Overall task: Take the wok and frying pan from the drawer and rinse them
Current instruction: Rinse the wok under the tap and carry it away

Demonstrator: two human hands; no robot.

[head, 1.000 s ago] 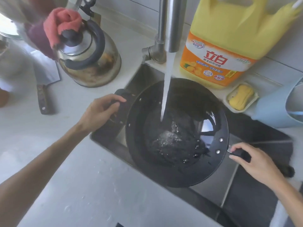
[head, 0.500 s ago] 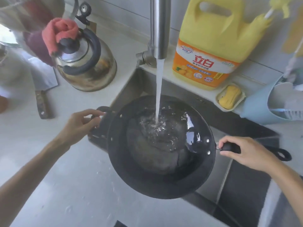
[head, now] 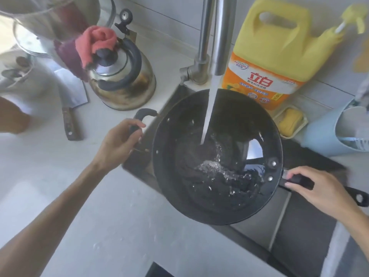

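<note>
Wok over steel sink, white countertop, running faucet

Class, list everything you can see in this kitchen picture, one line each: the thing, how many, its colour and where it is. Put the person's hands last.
wok: 1, black, over the sink, under running water
tap: 1, steel, behind the wok
sink: 1, dark steel, right
kettle: 1, steel, counter left
cloth: 1, pink, on the kettle
cleaver: 1, steel, left of the kettle
detergent jug: 1, yellow, behind the sink
sponge: 1, yellow, in a dish
holder: 1, light blue, far right
left hand: on the loop handle
right hand: on the long handle
</note>
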